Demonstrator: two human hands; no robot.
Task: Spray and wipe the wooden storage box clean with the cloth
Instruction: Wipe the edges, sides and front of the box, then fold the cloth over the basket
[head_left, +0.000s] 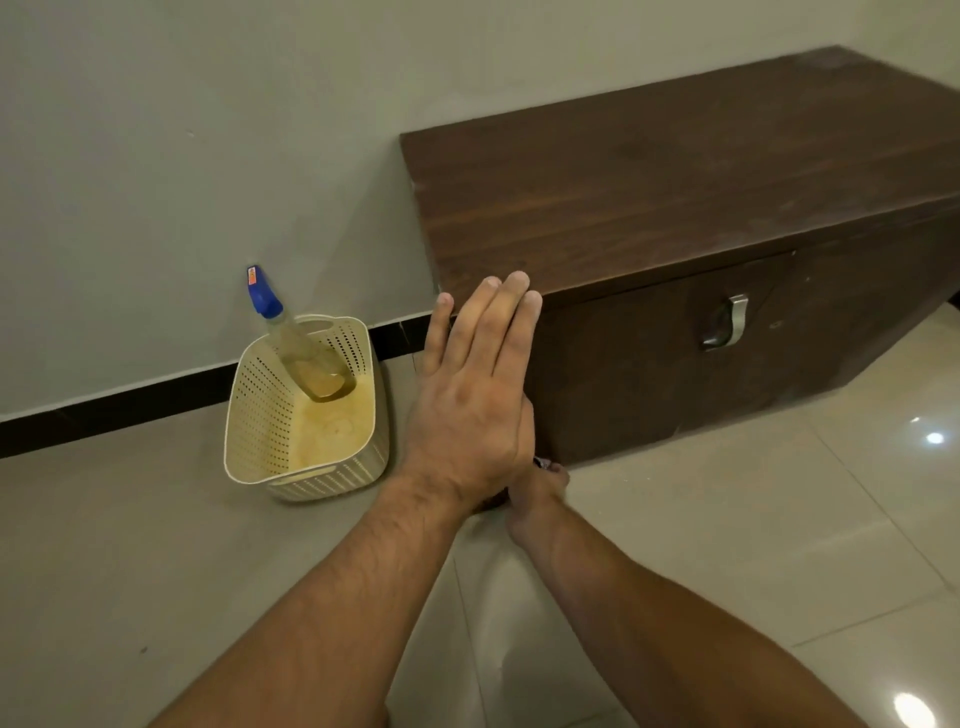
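The dark wooden storage box (675, 171) stands against the wall, lid closed, a metal handle (727, 322) on its front. My left hand (475, 384) is flat with fingers straight, held in front of the box's near left corner. My right hand (537, 486) is low at the box's bottom corner, mostly hidden behind the left hand; a small bit of cloth (541, 462) shows at its fingers. The spray bottle (291, 338), clear with a blue trigger head, leans inside a cream basket.
The cream perforated basket (260, 415) sits on the tiled floor left of the box, near the wall's black skirting (130, 405). Glossy tiles (779, 545) spread in front of and right of the box.
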